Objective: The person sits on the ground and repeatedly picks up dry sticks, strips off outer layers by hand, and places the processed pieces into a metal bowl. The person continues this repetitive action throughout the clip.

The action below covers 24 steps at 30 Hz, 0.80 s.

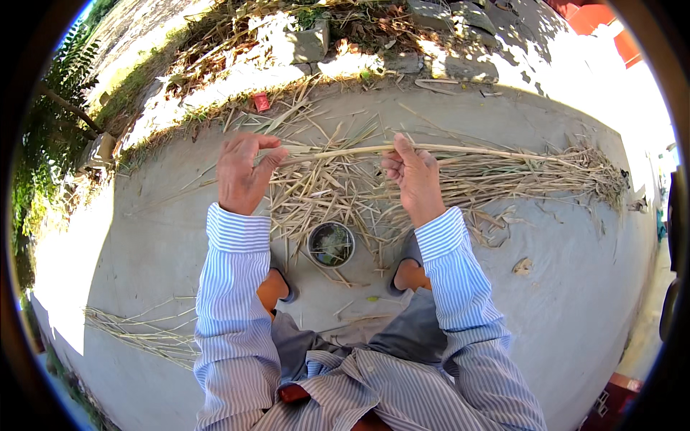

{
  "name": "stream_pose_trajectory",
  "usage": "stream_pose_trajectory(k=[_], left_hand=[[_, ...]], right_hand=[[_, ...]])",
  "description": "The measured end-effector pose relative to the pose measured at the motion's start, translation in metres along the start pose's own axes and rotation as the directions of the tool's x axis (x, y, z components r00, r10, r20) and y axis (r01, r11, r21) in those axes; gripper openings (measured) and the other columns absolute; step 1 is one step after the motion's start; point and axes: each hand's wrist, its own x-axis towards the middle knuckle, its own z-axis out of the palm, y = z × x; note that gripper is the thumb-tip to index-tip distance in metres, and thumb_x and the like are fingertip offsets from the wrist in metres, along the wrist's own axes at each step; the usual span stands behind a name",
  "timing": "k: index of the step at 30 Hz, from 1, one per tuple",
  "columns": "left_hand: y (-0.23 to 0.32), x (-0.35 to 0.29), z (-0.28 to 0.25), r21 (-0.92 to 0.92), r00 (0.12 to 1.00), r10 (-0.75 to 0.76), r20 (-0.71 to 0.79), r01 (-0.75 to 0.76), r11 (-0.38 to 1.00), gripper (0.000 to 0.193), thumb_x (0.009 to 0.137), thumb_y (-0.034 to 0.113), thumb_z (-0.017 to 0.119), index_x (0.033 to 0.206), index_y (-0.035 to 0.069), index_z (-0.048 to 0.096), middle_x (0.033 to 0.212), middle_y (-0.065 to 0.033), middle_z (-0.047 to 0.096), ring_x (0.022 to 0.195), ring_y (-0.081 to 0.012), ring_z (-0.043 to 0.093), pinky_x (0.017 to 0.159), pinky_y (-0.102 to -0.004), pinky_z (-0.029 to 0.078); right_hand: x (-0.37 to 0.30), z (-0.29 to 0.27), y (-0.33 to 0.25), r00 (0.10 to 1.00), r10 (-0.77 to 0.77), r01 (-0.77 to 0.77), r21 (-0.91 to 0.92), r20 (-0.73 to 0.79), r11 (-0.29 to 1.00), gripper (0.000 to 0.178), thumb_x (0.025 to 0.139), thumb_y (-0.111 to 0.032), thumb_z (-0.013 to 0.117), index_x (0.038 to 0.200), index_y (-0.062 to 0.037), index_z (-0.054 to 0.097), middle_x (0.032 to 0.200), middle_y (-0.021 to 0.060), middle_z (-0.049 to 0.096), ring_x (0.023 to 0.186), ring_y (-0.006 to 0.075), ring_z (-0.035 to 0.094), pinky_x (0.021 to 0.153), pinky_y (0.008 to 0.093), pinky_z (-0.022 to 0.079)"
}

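A long, pale dry stalk (345, 151) stretches crosswise in front of me, above the litter on the ground. My right hand (415, 178) pinches it between thumb and fingers near its middle. At its left end, my left hand (244, 172) is closed, thumb against fingertips, on the stalk or a leaf of it; the exact grip is hard to make out. To the right lies a heap of dry stalks (503, 178) with roots at the far end. Stripped dry leaves and scraps (316, 197) are strewn beneath my hands.
Between my feet stands a round container (330, 244) with dark liquid and bits in it. A thinner bunch of stalks (147, 334) lies at lower left. Beyond are a red wrapper (261, 101) and stone blocks (309, 44). A small stone-like lump (522, 266) sits at right.
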Motion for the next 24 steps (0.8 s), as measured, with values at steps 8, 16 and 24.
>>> stream_pose_trajectory(k=[8, 16, 24], left_hand=[[-0.010, 0.005, -0.025, -0.087, 0.982, -0.136, 0.131, 0.148, 0.985, 0.020, 0.076, 0.025, 0.074, 0.079, 0.006, 0.068, 0.072, -0.0079, 0.066, 0.066, -0.0225, 0.061, 0.068, -0.0357, 0.043], [0.012, -0.008, 0.014, -0.112, 0.982, 0.120, 0.147, -0.104, 0.988, 0.020, 0.078, 0.022, 0.073, 0.083, 0.005, 0.066, 0.078, -0.0089, 0.066, 0.071, -0.0250, 0.062, 0.063, -0.0359, 0.048], [-0.023, -0.010, -0.007, -0.082, 0.996, 0.080, 0.050, -0.075, 0.994, 0.018, 0.072, 0.016, 0.076, 0.079, 0.004, 0.066, 0.072, -0.0098, 0.064, 0.067, -0.0272, 0.061, 0.059, -0.0359, 0.047]], right_hand=[[0.010, -0.011, -0.023, 0.991, -0.098, 0.111, 0.143, -0.096, 0.983, 0.028, 0.086, -0.027, 0.071, 0.096, -0.0037, 0.057, 0.080, 0.0055, 0.062, 0.071, 0.0134, 0.064, 0.058, 0.0208, 0.049], [-0.025, 0.050, 0.029, 0.964, -0.127, 0.127, 0.015, 0.234, 0.992, 0.032, 0.088, -0.028, 0.069, 0.104, -0.0022, 0.060, 0.087, 0.0072, 0.067, 0.076, 0.0132, 0.064, 0.066, 0.0236, 0.048], [-0.003, 0.012, -0.014, 0.971, -0.211, 0.211, 0.013, 0.112, 0.977, 0.025, 0.089, -0.025, 0.067, 0.094, -0.0013, 0.063, 0.083, 0.0063, 0.067, 0.073, 0.0126, 0.065, 0.061, 0.0225, 0.049]])
